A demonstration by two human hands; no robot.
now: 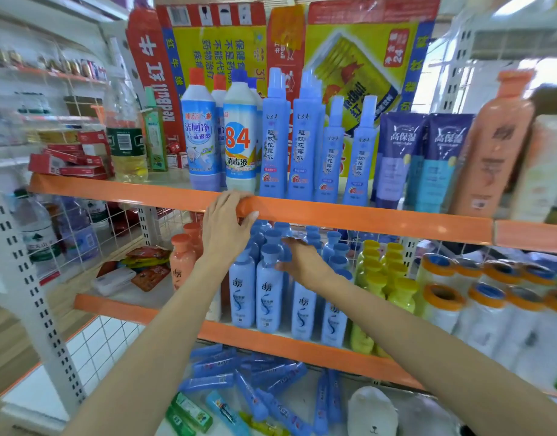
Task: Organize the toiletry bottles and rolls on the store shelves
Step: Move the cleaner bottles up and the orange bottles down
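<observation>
My left hand grips the orange front edge of the upper shelf, fingers curled over it. My right hand reaches into the middle shelf among several blue shampoo bottles, its fingers against the neck of one blue bottle; whether they close round it I cannot tell. Orange bottles stand left of the blue ones, yellow-green bottles to the right, then plastic-wrapped rolls with orange and blue ends.
The upper shelf holds cleaner bottles, a "84" disinfectant bottle, tall blue spray bottles, dark blue tubes and a big orange bottle. Blue tubes lie loose on the bottom shelf. A wire divider stands at left.
</observation>
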